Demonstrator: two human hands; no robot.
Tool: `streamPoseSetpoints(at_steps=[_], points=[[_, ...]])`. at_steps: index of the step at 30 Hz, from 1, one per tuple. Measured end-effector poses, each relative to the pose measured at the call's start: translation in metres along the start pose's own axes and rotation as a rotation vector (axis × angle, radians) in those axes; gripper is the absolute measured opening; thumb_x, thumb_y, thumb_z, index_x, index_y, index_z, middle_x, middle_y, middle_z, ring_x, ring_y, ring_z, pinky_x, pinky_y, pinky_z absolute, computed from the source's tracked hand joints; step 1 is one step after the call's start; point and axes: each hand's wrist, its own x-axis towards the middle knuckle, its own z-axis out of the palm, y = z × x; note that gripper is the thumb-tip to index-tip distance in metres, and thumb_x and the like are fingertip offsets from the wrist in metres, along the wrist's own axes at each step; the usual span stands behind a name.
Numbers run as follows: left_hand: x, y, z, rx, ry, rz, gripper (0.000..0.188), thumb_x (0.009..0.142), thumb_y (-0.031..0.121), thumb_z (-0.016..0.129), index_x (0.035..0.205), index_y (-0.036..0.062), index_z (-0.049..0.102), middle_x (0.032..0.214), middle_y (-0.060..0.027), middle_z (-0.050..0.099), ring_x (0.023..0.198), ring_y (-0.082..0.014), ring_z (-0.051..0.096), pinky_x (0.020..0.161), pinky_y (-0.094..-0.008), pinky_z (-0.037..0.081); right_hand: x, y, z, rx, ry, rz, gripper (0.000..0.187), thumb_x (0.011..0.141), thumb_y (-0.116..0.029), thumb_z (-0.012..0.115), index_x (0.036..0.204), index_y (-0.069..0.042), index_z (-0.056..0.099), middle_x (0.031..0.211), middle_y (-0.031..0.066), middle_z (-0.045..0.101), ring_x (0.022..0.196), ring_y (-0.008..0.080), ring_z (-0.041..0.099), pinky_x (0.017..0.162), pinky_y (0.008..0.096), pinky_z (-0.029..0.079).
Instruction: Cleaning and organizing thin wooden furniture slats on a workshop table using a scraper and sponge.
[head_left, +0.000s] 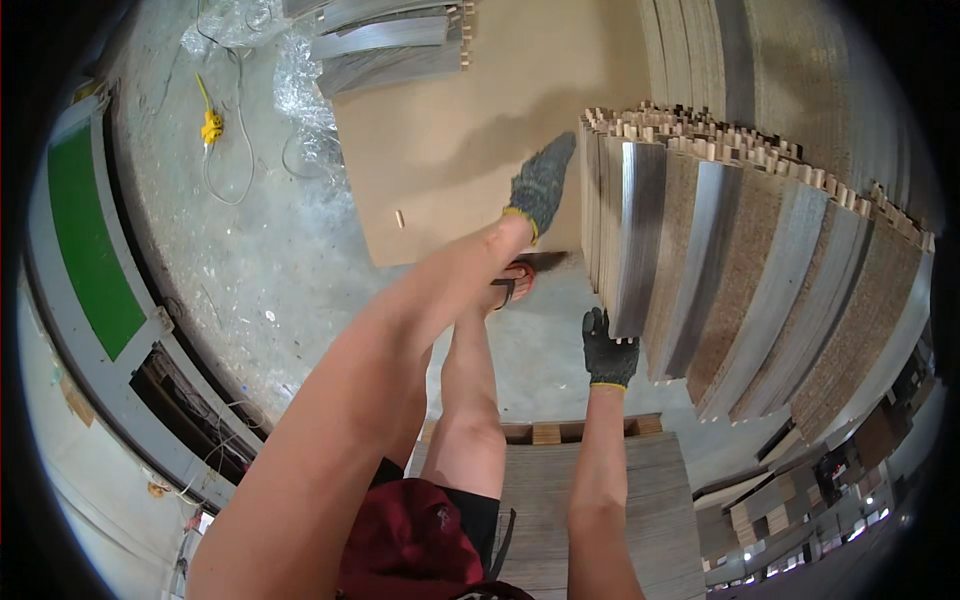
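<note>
A row of narrow wooden panels [640,240] stands on edge at my right, with short dowels [700,140] sticking out of their far ends. My left hand [545,182], in a dark grey knit glove with a yellow cuff, reaches forward beside the far left end of this row. Its fingers are stretched out and slightly blurred, and nothing shows in them. At the near end of a grey-faced panel, my right hand [610,355], gloved alike, grips the panel's lower end. The thumb side shows left of the panel; the other fingers are partly hidden.
A large brown board [480,120] lies ahead, with a loose dowel [400,218] and another panel stack [390,50] on it. Clear plastic wrap [305,100] and a yellow cable connector [211,127] lie left. A green-and-grey machine [90,240] stands far left. Stacked boards [550,480] lie near me.
</note>
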Motion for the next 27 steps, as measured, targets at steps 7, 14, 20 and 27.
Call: streamPoseSetpoints(at_steps=[7,14,20,27], points=[[0.062,0.06,0.043,0.307,-0.115,-0.124,0.052,0.099,0.041,0.03,0.138,0.0124,0.049,0.135,-0.0164,0.055,0.128,-0.0333,0.047,0.106,-0.0394,0.035,0.038,-0.005,-0.002,-1.421,-0.434,-0.766,0.047,0.095,-0.044,0.044,0.126,-0.01,0.053,0.129,0.0144,0.056,0.122,0.0354,0.049,0.105,0.0574,0.034],[0.062,0.104,0.05,0.497,-0.138,-0.425,0.074,0.091,0.068,0.028,0.132,0.0134,0.058,0.138,-0.0173,0.052,0.129,-0.0353,0.045,0.11,-0.0393,0.03,0.056,-0.006,0.008,0.094,-0.333,0.087,0.056,0.094,-0.041,0.05,0.14,-0.01,0.04,0.146,0.013,0.042,0.132,0.0317,0.039,0.107,0.0509,0.036],[0.064,0.08,0.053,0.586,-0.219,-0.236,0.076,0.093,0.067,0.02,0.138,0.0138,0.049,0.139,-0.02,0.05,0.132,-0.0376,0.041,0.111,-0.0414,0.027,0.063,-0.004,0.004,-1.018,-0.367,-0.404,0.058,0.092,-0.039,0.056,0.139,-0.01,0.042,0.143,0.0127,0.045,0.132,0.0303,0.041,0.111,0.0416,0.035],[0.062,0.095,0.051,0.565,-0.198,-0.319,0.077,0.092,0.069,0.022,0.135,0.0127,0.053,0.137,-0.0188,0.052,0.13,-0.0363,0.044,0.11,-0.0402,0.029,0.052,0.012,0.015,-0.949,-0.339,-0.394,0.052,0.095,-0.034,0.051,0.14,-0.01,0.041,0.141,0.012,0.048,0.131,0.03,0.043,0.107,0.0453,0.039]])
